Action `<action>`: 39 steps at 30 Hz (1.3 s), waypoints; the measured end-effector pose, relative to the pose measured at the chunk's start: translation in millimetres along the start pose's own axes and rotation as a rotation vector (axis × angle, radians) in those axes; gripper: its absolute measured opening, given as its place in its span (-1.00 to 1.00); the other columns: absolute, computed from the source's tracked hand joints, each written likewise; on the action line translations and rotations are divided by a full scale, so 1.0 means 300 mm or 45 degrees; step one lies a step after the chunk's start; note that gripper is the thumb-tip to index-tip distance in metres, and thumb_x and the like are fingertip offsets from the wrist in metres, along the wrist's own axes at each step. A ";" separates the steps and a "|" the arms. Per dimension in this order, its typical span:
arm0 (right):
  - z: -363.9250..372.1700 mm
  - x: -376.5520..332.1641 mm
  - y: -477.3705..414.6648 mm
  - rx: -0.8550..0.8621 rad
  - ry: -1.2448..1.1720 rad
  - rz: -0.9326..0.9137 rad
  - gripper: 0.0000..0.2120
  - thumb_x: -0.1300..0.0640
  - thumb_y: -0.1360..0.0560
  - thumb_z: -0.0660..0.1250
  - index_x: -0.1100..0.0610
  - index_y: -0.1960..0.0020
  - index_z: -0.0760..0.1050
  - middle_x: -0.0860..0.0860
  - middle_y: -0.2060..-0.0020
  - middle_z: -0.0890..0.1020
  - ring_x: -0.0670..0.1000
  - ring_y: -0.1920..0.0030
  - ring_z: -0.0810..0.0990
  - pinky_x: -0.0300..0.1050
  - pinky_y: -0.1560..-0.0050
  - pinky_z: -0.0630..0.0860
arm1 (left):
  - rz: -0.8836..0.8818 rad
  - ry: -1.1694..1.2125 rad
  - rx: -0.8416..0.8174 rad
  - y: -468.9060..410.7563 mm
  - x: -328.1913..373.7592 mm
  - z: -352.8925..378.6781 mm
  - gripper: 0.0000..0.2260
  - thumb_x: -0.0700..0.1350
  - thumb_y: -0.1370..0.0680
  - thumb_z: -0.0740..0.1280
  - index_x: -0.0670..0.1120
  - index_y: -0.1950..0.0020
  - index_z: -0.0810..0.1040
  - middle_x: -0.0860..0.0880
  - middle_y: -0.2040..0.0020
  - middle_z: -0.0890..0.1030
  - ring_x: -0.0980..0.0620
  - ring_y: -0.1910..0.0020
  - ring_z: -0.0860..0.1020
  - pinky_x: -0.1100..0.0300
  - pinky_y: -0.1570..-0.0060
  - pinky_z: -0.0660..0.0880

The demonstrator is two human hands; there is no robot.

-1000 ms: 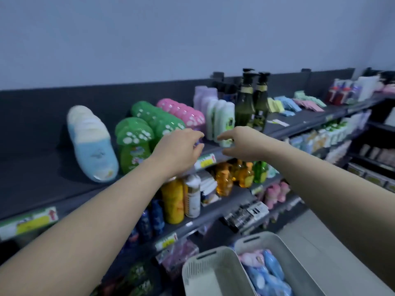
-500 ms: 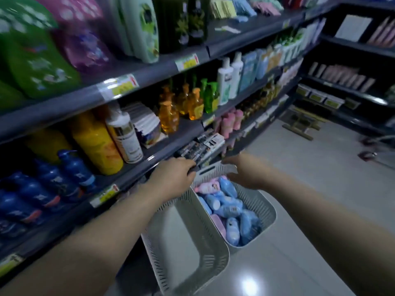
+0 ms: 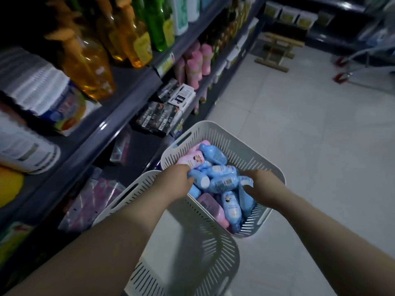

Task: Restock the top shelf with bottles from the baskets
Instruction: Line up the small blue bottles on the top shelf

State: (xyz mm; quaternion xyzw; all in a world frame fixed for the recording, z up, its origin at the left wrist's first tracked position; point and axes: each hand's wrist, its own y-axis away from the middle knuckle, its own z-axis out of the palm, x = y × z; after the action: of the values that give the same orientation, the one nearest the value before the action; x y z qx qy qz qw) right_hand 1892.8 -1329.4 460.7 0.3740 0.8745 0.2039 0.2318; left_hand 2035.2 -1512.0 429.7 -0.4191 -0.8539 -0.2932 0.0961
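On the shelves (image 3: 128,97) at the left stand amber bottles (image 3: 85,67) with yellow labels, and lower down lie black boxes (image 3: 158,118) with white print. All of that writing is too blurred to read.

On the floor (image 3: 299,146) before the shelves, two white slotted baskets touch. The near basket (image 3: 220,259) shows no bottles. The far basket (image 3: 224,135) holds a heap of blue and pink bottles, all lying down.

The left grip (image 3: 175,182) reaches over the far basket's left rim, with its fingers curled round one end of the left bottle (image 3: 199,180). This bottle is blue, and its long axis runs left to right with the flat white end to the right. Behind it the pink bottle (image 3: 190,160) slants up to the right, and its label bears a small picture and unreadable lettering.

Between the grips lies the barcode bottle (image 3: 224,182), lengthwise left to right, with a white barcode sticker facing up. The digits on the sticker are illegible.

The right grip (image 3: 263,186), at the basket's right rim, clasps the top of the right bottle (image 3: 245,199). This bottle is blue, and its long axis points toward the basket's near wall.
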 end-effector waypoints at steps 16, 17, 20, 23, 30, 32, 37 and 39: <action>0.255 0.179 -0.363 0.056 -0.082 0.026 -0.56 0.17 -0.51 0.25 0.07 -0.39 0.43 0.16 -0.27 0.53 0.17 -0.25 0.49 -0.03 -0.21 0.44 | -0.087 -0.415 -0.317 -0.415 0.009 0.398 -0.46 0.07 -0.46 0.40 0.01 -0.40 0.35 -0.17 -0.36 0.19 -0.19 -0.24 0.43 0.02 -0.17 0.41; 0.257 0.183 -0.375 0.044 -0.080 0.014 -0.57 0.18 -0.52 0.24 0.07 -0.39 0.43 0.17 -0.25 0.54 0.18 -0.23 0.50 -0.03 -0.19 0.46 | -0.095 -0.458 -0.286 -0.414 0.016 0.409 -0.47 0.07 -0.45 0.41 0.00 -0.37 0.36 -0.17 -0.36 0.18 -0.18 -0.21 0.45 0.02 -0.16 0.42; 0.253 0.182 -0.397 0.019 -0.064 -0.030 -0.60 0.18 -0.53 0.22 0.06 -0.36 0.45 0.15 -0.24 0.55 0.17 -0.21 0.52 -0.02 -0.18 0.47 | -0.067 -0.510 -0.185 -0.398 0.025 0.426 -0.50 0.01 -0.45 0.41 -0.02 -0.35 0.36 -0.19 -0.34 0.22 -0.19 -0.13 0.52 0.02 -0.12 0.45; 0.254 0.181 -0.415 -0.006 -0.039 -0.087 -0.60 0.18 -0.51 0.26 0.06 -0.34 0.46 0.12 -0.23 0.56 0.16 -0.19 0.52 -0.02 -0.18 0.47 | -0.116 -0.337 -0.109 -0.386 0.038 0.391 -0.54 -0.02 -0.43 0.42 -0.05 -0.28 0.41 -0.19 -0.26 0.31 -0.21 -0.13 0.50 0.00 -0.08 0.44; 0.278 0.133 -0.471 -0.093 0.111 -0.287 -0.57 0.13 -0.41 0.37 0.09 -0.28 0.49 0.12 -0.19 0.58 0.18 -0.19 0.53 0.00 -0.20 0.46 | -0.250 0.030 0.179 -0.287 0.067 0.161 -0.65 0.02 -0.36 0.45 0.05 -0.08 0.45 -0.02 -0.14 0.38 -0.13 0.03 0.55 0.11 0.00 0.43; 0.305 0.115 -0.490 -0.124 0.206 -0.337 -0.56 0.08 -0.41 0.38 0.07 -0.27 0.47 0.10 -0.18 0.56 0.18 -0.20 0.51 -0.02 -0.19 0.47 | -0.246 0.160 0.264 -0.240 0.049 0.126 -0.69 -0.03 -0.36 0.47 0.06 -0.04 0.49 0.01 -0.12 0.39 -0.10 0.05 0.55 0.10 -0.03 0.46; 0.361 0.082 -0.516 -0.174 0.568 -0.387 -0.40 0.13 -0.43 0.40 0.15 -0.40 0.26 0.16 -0.28 0.37 0.20 -0.26 0.38 -0.01 -0.20 0.37 | -0.286 0.556 0.423 -0.144 0.005 0.114 -0.76 -0.17 -0.36 0.45 0.05 0.06 0.51 0.06 -0.02 0.45 0.10 0.14 0.49 0.35 0.20 0.37; 0.361 0.070 -0.517 -0.212 0.588 -0.343 -0.40 0.21 -0.43 0.40 0.21 -0.38 0.21 0.19 -0.28 0.31 0.22 -0.22 0.43 0.03 -0.13 0.43 | -0.351 0.654 0.464 -0.119 -0.006 0.112 -0.76 -0.19 -0.35 0.45 0.02 0.08 0.49 0.01 -0.01 0.51 0.17 0.21 0.47 0.36 0.28 0.34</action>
State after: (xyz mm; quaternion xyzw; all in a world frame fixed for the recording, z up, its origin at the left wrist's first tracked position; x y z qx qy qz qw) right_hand 1853.6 -1392.6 285.3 0.1776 0.9263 0.3223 0.0814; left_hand 2011.4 -1510.5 386.7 -0.1881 -0.8888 -0.2420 0.3406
